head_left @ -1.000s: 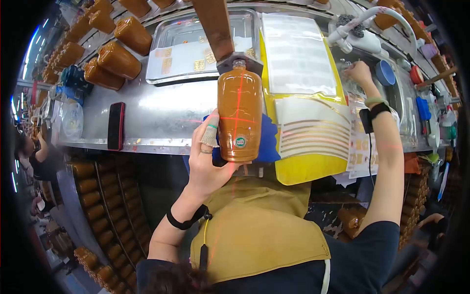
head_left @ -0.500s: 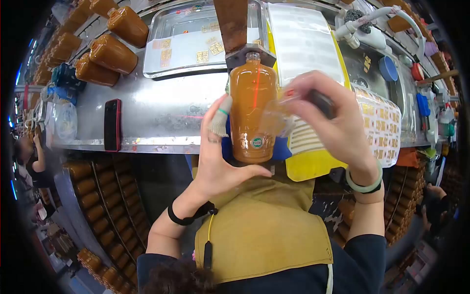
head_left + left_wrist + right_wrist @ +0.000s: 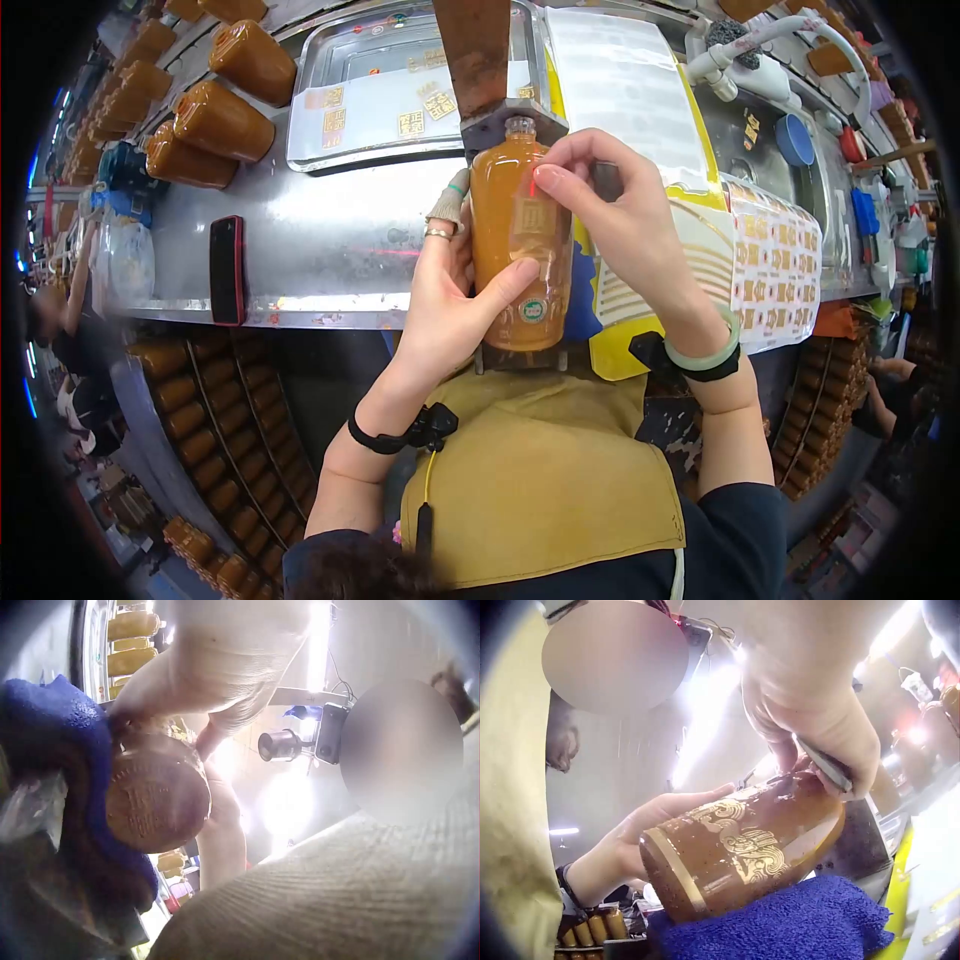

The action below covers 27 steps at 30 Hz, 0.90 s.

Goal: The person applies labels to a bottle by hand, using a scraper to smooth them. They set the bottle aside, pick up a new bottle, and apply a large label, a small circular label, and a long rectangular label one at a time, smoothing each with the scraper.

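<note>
An amber-brown glazed bottle (image 3: 492, 225) lies with its neck against a metal holder (image 3: 490, 128), a blue towel (image 3: 780, 924) under it. My left hand (image 3: 445, 325) grips the bottle from the left, thumb across its front near a clear decal (image 3: 533, 222) with a gold character. At the bottle's upper right, my right hand (image 3: 628, 215) pinches the decal's top by thumb and fingers. A dark flat piece (image 3: 823, 763) sits among the right hand's fingers in the right wrist view. Gold ornament (image 3: 754, 851) covers the bottle's side there. Its embossed base (image 3: 157, 799) faces the left wrist view.
A metal tray (image 3: 345, 150) with gold decals stands behind, left of the white sheets (image 3: 630, 100). Printed decal sheets (image 3: 775, 265) hang at the right, before the sink with a blue bowl (image 3: 795, 140). A phone (image 3: 227, 270) and more bottles (image 3: 225, 120) are at the left.
The right hand has come from the sink at the right to the bottle with the clear decal, now against its front. The left thumb has moved from the bottle's base up onto its front.
</note>
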### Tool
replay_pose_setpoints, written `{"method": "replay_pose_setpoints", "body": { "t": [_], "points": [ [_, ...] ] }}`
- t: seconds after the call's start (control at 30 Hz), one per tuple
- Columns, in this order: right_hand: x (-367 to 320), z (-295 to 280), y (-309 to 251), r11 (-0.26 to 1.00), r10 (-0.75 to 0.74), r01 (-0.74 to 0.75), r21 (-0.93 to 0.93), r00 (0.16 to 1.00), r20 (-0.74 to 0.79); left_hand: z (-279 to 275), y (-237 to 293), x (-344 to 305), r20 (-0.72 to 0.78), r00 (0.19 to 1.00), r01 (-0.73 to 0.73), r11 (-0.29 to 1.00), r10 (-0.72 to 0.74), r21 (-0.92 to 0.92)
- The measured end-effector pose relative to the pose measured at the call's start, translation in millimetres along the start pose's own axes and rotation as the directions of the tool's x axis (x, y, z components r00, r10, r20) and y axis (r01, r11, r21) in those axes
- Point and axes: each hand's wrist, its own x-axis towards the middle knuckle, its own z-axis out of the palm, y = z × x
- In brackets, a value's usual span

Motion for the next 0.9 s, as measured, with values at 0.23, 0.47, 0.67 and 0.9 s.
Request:
{"method": "replay_pose_setpoints", "body": {
  "t": [0.23, 0.47, 0.67, 0.9],
  "points": [
    [2.1, 3.6, 1.0, 1.0, 0.006, -0.006, 0.001, 0.999, -0.04, -2.9, -0.6, 0.2, 0.028, 1.0, 0.005, 0.999, -0.004, -0.033],
    [2.3, 4.1, 2.3, 0.998, -0.002, 0.0, -0.059, 0.999, -0.038, -2.8, 2.3, 2.2, 0.036, 0.999, 0.033, 0.998, -0.031, -0.051],
    [-10.1, -5.5, 8.7, 0.976, 0.041, -0.025, 0.219, 0.997, -0.069, 0.5, 13.9, 15.0, -0.071, 0.99, 0.113, 0.984, -0.124, -0.138],
    [-34.0, 9.2, 17.0, 0.965, 0.171, -0.159, 0.208, 0.985, -0.038, -3.9, 4.6, 19.4, -0.063, 0.996, 0.05, 0.995, -0.056, -0.088]
  ]
}}
